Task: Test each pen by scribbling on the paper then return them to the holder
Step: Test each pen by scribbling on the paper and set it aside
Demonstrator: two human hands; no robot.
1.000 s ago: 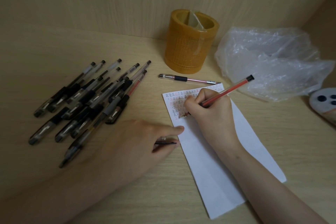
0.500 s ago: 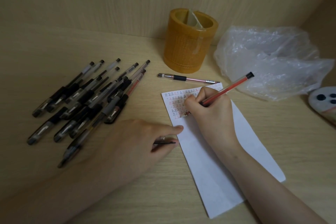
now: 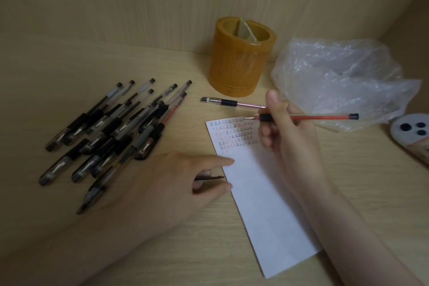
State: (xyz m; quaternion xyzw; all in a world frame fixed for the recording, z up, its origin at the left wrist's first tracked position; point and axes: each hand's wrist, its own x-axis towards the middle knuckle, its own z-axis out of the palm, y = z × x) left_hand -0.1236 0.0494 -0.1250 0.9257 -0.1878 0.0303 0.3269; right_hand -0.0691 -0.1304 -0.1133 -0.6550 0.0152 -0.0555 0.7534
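**Red pen lifted over the written sheet, holder behind**

A pile of pens (image 3: 111,137) with black grips lies at the left on the wooden desk (image 3: 69,65), fanned with the ends pointing toward the back wall. One clear barrel carries print too small to read.

The left hand (image 3: 183,183) rests on the desk just in front of the pile. It pinches a slim dark piece (image 3: 210,177) between its fingers, and its forefinger reaches the left edge of the paper (image 3: 255,193). The top of the sheet holds rows of the character 正 in black and red; the rest is blank.

A single pen (image 3: 232,102) lies flat beyond the paper's top edge, between the sheet and the amber holder (image 3: 241,62). The holder stands upright near the back wall, with a divider inside.

The right hand (image 3: 292,137) grips the red pen (image 3: 320,117) just behind its black grip. The barrel is nearly level, the tip points left over the paper's top right corner, and the capped end sticks out to the right.

A crumpled plastic bag (image 3: 343,81) sits right of the holder, just beyond that hand. A white object with dark dots (image 3: 408,130) lies near the side wall. A stretch of desk surface shows between the pile and the holder.
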